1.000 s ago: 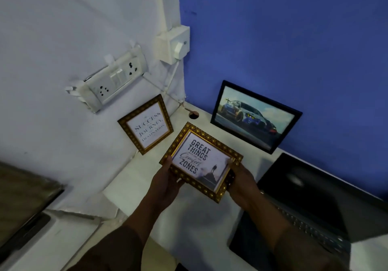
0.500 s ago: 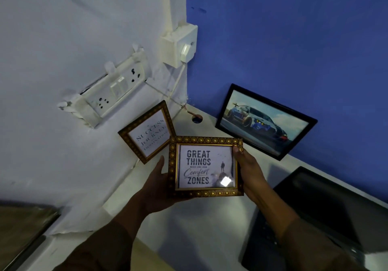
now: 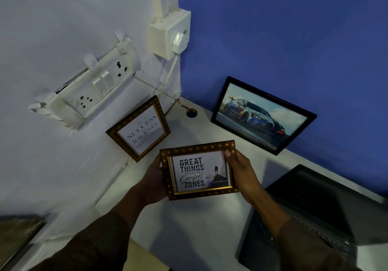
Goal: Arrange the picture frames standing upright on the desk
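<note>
frames: 3 — gold "Great Things" frame point(image 3: 199, 170), gold "Success" frame point(image 3: 138, 128) leaning on white wall, black car frame point(image 3: 262, 115) against blue wall
hands: left hand point(image 3: 154, 178) and right hand point(image 3: 239, 165) grip the held frame's side edges
room: bare desk point(image 3: 189, 228) in front; laptop point(image 3: 315, 218) crowds right

Two bare hands, left hand point(image 3: 154, 179) and right hand point(image 3: 241, 171), extend from dark brown long sleeves point(image 3: 98, 241) ending at mid-forearm.

The laptop point(image 3: 327, 214) runs off the right edge; its keys blur.
</note>
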`<state>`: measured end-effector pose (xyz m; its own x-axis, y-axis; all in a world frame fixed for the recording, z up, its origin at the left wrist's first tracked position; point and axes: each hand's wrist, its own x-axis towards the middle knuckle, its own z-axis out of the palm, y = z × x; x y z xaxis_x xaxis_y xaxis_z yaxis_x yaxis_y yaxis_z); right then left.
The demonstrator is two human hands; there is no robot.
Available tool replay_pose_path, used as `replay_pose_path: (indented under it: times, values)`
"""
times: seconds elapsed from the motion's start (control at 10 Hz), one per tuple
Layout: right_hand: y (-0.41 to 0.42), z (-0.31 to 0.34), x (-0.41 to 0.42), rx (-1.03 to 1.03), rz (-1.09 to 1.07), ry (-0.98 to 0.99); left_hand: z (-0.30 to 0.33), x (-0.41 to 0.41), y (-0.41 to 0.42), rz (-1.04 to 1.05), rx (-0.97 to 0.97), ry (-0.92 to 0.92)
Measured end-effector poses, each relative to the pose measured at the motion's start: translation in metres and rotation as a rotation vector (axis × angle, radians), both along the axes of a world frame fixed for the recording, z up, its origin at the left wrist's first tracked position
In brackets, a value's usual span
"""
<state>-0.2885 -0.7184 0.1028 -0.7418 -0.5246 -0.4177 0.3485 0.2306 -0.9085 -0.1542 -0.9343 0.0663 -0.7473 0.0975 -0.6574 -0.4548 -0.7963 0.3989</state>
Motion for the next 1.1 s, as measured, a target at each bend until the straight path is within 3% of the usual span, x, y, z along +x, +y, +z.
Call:
replay_pose_path:
  times: [0.2,0.4,0.6,0.8,1.1]
  values:
    - [0.011,-0.018,0.001,0.109,0.049,-0.084,-0.025,-0.015,-0.005,0.026,-0.122,-0.029]
    - [0.013,-0.042,0.000,0.215,-0.143,-0.228,-0.045,-0.025,-0.003,-0.062,-0.150,-0.051]
    - [0.009,-0.062,-0.002,0.208,-0.207,-0.299,-0.064,-0.031,-0.003,-0.085,-0.302,-0.092]
    - [-0.001,-0.074,0.003,0.292,-0.267,-0.341,-0.085,-0.023,-0.006,-0.032,-0.325,-0.112]
    - [0.005,-0.082,0.021,0.234,-0.399,-0.272,-0.081,0.006,0.005,0.194,-0.480,-0.234]
